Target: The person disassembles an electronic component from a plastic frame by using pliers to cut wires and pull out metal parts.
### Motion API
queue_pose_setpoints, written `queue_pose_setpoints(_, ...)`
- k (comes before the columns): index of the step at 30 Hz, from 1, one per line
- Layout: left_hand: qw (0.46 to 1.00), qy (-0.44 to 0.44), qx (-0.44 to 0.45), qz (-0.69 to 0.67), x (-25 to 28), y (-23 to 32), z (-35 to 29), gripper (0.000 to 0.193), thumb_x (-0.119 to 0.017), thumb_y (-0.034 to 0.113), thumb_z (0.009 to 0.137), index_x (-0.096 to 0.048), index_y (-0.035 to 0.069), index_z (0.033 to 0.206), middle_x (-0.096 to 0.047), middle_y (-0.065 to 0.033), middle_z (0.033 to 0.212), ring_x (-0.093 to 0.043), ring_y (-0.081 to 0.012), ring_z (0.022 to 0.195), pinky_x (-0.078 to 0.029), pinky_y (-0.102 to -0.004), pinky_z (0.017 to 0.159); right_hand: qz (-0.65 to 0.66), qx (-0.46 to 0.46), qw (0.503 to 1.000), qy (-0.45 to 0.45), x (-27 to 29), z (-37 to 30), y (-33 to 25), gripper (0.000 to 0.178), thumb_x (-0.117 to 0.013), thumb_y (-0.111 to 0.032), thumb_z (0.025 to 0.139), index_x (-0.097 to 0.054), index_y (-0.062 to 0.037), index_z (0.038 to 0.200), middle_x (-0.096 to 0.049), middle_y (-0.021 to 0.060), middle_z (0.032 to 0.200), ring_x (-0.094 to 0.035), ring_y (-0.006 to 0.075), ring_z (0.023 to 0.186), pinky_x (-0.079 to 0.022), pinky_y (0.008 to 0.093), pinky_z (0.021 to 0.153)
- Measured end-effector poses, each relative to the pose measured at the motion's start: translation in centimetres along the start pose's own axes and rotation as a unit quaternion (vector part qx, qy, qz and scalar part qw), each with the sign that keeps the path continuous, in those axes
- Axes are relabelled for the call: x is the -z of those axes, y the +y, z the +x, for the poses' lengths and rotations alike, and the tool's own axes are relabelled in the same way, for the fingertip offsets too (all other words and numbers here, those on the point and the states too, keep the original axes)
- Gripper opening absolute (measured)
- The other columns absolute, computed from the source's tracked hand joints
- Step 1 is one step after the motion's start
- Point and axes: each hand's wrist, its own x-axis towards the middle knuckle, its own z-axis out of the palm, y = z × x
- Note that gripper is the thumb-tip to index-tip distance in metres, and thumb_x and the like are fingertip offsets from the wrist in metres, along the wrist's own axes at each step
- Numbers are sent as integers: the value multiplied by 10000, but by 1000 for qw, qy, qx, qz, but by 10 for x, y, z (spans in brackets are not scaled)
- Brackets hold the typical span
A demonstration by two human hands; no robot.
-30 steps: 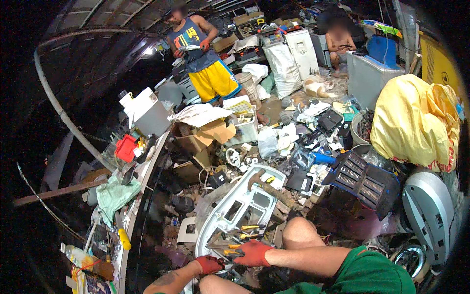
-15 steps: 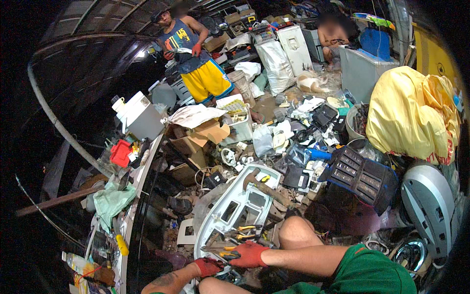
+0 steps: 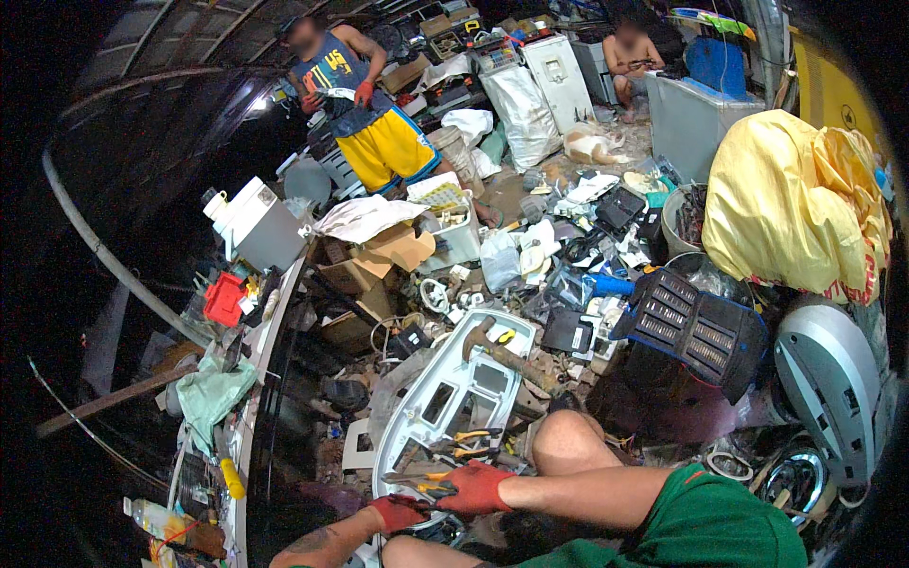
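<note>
Both my hands wear red gloves and sit close together at the lower middle. My right hand (image 3: 476,489) is closed round the orange-and-black handles of a pair of pliers (image 3: 422,485), whose jaws point left. Just left of it, my left hand (image 3: 399,512) has its fingers curled; whatever they grip is hidden. Beneath and beyond lies a long, light-grey plastic panel (image 3: 406,422) with rectangular openings. On the panel rest another pair of pliers (image 3: 471,446) with yellow-and-black handles and, farther up, a hammer (image 3: 507,361) with a wooden handle.
A dark case of bits (image 3: 696,327) lies open at the right, near a grey curved housing (image 3: 826,388) and a yellow sack (image 3: 786,204). Plastic scrap (image 3: 568,246) covers the floor ahead. A cluttered ledge (image 3: 275,355) runs along the left. A person (image 3: 350,95) stands beyond; another (image 3: 632,62) sits farther back.
The view has shifted slightly, so the scene sits a little higher and farther left. My hands stay together, with the pliers still in the right one.
</note>
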Motion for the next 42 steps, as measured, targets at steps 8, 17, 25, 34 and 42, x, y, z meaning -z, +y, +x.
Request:
queue_pose_setpoints(8,996,75,6,-57,-51,2,-16,420,-482,274,917,-560,221,1326,-518,-3,1476,-484,-184,1369,-407,-356,1107,2,6,1000,-22,-14,12,-6,791,-565,-602,895,-489,-24,1429,-552,238,1395,-499,378,1321,-279,458,1178)
queue_pose_setpoints(17,997,48,-1,-58,-59,-14,38,422,-413,300,964,-487,200,1367,-497,-48,1490,-527,-229,1317,-438,-372,1076,-22,31,998,52,-22,14,25,740,-525,-622,869,-616,25,1214,-616,250,1259,-585,419,1170,-441,461,1046)
queue_pose_setpoints(25,990,95,1,-108,-34,4,4,462,-415,233,965,-461,181,1422,-415,-69,1557,-489,-302,1354,-410,-416,1117,-3,-12,1000,-16,-4,3,-7,763,-565,-607,878,-560,0,1340,-563,251,1363,-517,395,1282,-325,440,1145)
queue_pose_setpoints(34,976,182,16,-119,-24,10,-15,418,-528,181,889,-538,126,1303,-548,-146,1382,-570,-357,1236,-492,-458,1026,-19,13,1000,13,-19,14,0,764,-565,-612,864,-579,2,1318,-589,265,1325,-540,425,1240,-409,445,1088)
queue_pose_setpoints(42,980,100,56,-164,-13,2,14,333,-491,192,927,-541,89,1240,-528,-106,1449,-576,-278,1238,-458,-430,1052,-36,-44,998,0,-19,18,19,772,-583,-616,884,-575,8,1339,-578,282,1335,-531,391,1283,-377,455,1116)
